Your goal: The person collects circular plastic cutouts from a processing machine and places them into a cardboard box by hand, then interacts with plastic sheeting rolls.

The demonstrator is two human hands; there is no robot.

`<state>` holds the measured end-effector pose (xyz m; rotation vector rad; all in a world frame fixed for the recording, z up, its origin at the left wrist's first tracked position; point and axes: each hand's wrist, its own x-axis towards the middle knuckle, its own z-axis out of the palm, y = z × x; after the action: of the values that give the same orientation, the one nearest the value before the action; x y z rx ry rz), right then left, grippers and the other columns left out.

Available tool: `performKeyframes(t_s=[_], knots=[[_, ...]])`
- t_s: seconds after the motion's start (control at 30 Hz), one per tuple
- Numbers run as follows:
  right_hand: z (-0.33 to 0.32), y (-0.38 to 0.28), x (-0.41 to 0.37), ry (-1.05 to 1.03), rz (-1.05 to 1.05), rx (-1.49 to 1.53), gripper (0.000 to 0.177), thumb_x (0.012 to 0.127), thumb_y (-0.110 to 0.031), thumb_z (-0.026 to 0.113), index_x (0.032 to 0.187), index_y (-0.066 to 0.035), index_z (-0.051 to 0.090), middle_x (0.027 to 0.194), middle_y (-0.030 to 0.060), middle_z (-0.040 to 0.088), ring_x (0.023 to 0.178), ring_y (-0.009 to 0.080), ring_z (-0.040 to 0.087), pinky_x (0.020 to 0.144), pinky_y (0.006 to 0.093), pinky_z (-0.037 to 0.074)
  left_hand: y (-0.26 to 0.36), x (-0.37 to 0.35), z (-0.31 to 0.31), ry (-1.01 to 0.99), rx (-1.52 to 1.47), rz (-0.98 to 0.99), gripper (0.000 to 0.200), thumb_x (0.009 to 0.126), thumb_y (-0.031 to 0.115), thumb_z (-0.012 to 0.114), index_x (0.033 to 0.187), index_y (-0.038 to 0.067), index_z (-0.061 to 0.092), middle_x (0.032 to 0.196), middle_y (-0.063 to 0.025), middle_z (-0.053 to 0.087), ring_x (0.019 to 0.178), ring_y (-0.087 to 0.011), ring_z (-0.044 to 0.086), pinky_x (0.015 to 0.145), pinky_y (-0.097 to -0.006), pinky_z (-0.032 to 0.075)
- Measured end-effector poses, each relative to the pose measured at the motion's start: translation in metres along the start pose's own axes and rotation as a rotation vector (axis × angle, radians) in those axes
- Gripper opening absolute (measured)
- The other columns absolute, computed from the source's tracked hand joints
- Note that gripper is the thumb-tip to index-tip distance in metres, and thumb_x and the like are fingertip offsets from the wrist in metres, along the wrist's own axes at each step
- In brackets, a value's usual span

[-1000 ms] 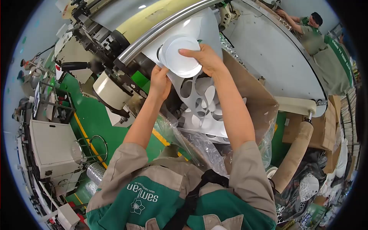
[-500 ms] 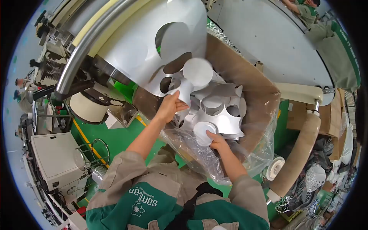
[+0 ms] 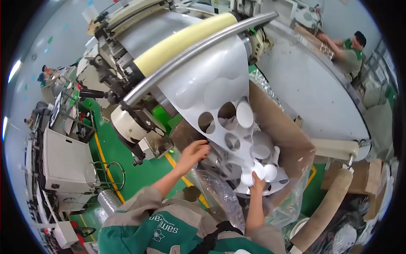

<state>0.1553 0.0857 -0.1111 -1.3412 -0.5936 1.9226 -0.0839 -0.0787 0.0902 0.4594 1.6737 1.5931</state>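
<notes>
A silvery-white sheet point(image 3: 215, 76) with round holes hangs from the machine's roller down into a cardboard box point(image 3: 281, 127). My left hand point(image 3: 193, 157) is at the sheet's left edge, over the box rim, its fingers stretched toward the sheet and holding nothing visible. Low in the box, my right hand point(image 3: 257, 184) grips white round discs point(image 3: 249, 175), the thumb on top. Another white disc point(image 3: 270, 172) lies just right of those fingers. Farther up, a loose disc point(image 3: 245, 114) hangs at the sheet beside a hole. Crumpled punched sheet point(image 3: 230, 169) fills the box beneath.
A curved metal bar point(image 3: 198, 53) and yellow roller point(image 3: 186, 40) cross above the sheet. Clear plastic point(image 3: 226, 207) lines the box's near side. A padded arm point(image 3: 325, 211) stands at right. Beyond the white panel point(image 3: 308, 72), another person point(image 3: 349, 55) works.
My view has tilted up, showing more of the machine. My left hand has let go of the punched sheet's edge. My right hand still holds discs, now lower over the sheet scraps.
</notes>
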Motion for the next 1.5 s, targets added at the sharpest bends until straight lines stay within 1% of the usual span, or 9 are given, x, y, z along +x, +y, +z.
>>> performKeyframes(t_s=[0.23, 0.5, 0.67, 0.77, 0.8, 0.83, 0.97, 1.3, 1.5], knots=[[0.003, -0.036, -0.052, 0.033, -0.143, -0.200, 0.051, 0.066, 0.007, 0.068, 0.113, 0.003, 0.050, 0.105, 0.0099, 0.057, 0.093, 0.0212, 0.056, 0.081, 0.0313, 0.044, 0.086, -0.056, -0.170, 1.310, 0.249, 0.889, 0.029, 0.088, 0.015, 0.050, 0.111, -0.001, 0.043, 0.110, -0.0095, 0.045, 0.100, -0.0182, 0.045, 0.090, -0.0295, 0.034], [0.007, -0.045, -0.065, 0.011, -0.199, -0.315, 0.044, 0.071, 0.005, 0.063, 0.112, 0.004, 0.050, 0.103, 0.0110, 0.058, 0.093, 0.0213, 0.056, 0.081, 0.0310, 0.044, 0.097, 0.027, -0.383, 1.250, 0.627, 0.334, 0.098, 0.065, 0.046, 0.071, 0.135, -0.001, 0.020, 0.141, -0.0209, 0.014, 0.131, -0.0285, 0.016, 0.103, -0.0378, 0.021], [0.005, -0.040, -0.068, 0.025, -0.234, -0.392, 0.044, 0.069, 0.004, 0.064, 0.111, 0.004, 0.051, 0.104, 0.0108, 0.058, 0.093, 0.0214, 0.056, 0.081, 0.0312, 0.043, 0.090, 0.079, -0.442, 0.713, 0.274, 0.476, 0.090, 0.065, 0.032, 0.073, 0.132, -0.003, 0.023, 0.137, -0.0210, 0.023, 0.125, -0.0289, 0.028, 0.099, -0.0374, 0.028], [0.004, -0.033, -0.068, 0.022, -0.267, -0.394, 0.045, 0.068, 0.003, 0.065, 0.111, 0.004, 0.051, 0.103, 0.0107, 0.058, 0.093, 0.0211, 0.056, 0.081, 0.0306, 0.043, 0.098, 0.098, -0.452, 1.128, 0.439, 0.432, 0.072, 0.065, 0.018, 0.072, 0.121, -0.006, 0.035, 0.127, -0.0206, 0.037, 0.115, -0.0280, 0.039, 0.095, -0.0377, 0.033], [0.004, -0.033, -0.069, 0.036, -0.291, -0.425, 0.045, 0.067, 0.003, 0.065, 0.110, 0.004, 0.052, 0.102, 0.0107, 0.059, 0.092, 0.0209, 0.056, 0.080, 0.0303, 0.043, 0.111, 0.100, -0.413, 1.720, 0.607, 0.491, 0.059, 0.064, 0.012, 0.070, 0.112, -0.006, 0.041, 0.117, -0.0199, 0.045, 0.103, -0.0275, 0.048, 0.089, -0.0387, 0.037], [0.004, -0.034, -0.069, 0.054, -0.317, -0.455, 0.045, 0.067, 0.002, 0.065, 0.110, 0.004, 0.052, 0.102, 0.0107, 0.059, 0.092, 0.0208, 0.056, 0.080, 0.0300, 0.043, 0.106, 0.107, -0.426, 1.830, 0.771, 0.469, 0.064, 0.064, 0.013, 0.069, 0.117, -0.006, 0.039, 0.115, -0.0214, 0.047, 0.101, -0.0283, 0.050, 0.090, -0.0380, 0.037], [0.013, -0.047, -0.090, 0.072, -0.331, -0.489, 0.042, 0.068, 0.000, 0.066, 0.108, 0.004, 0.053, 0.101, 0.0112, 0.059, 0.090, 0.0201, 0.057, 0.080, 0.0304, 0.043, 0.072, 0.140, -0.555, 1.135, 0.480, 0.596, 0.070, 0.069, 0.018, 0.068, 0.124, -0.005, 0.033, 0.116, -0.0192, 0.046, 0.104, -0.0250, 0.049, 0.092, -0.0314, 0.036], [0.021, -0.051, -0.097, 0.117, -0.353, -0.532, 0.037, 0.069, -0.003, 0.066, 0.104, 0.002, 0.057, 0.096, 0.0094, 0.061, 0.087, 0.0184, 0.058, 0.077, 0.0292, 0.044, 0.091, 0.113, -0.487, 1.283, 0.434, 0.840, 0.074, 0.066, 0.022, 0.075, 0.123, -0.003, 0.035, 0.111, -0.0162, 0.050, 0.092, -0.0229, 0.055, 0.082, -0.0315, 0.044], [0.020, -0.048, -0.097, 0.108, -0.344, -0.431, 0.037, 0.069, -0.006, 0.067, 0.103, 0.003, 0.056, 0.096, 0.0096, 0.061, 0.085, 0.0181, 0.057, 0.076, 0.0293, 0.044, 0.090, 0.107, -0.504, 1.404, 0.525, 0.588, 0.072, 0.062, 0.039, 0.074, 0.117, 0.007, 0.041, 0.107, -0.0075, 0.057, 0.091, -0.0202, 0.057, 0.092, -0.0372, 0.031]])
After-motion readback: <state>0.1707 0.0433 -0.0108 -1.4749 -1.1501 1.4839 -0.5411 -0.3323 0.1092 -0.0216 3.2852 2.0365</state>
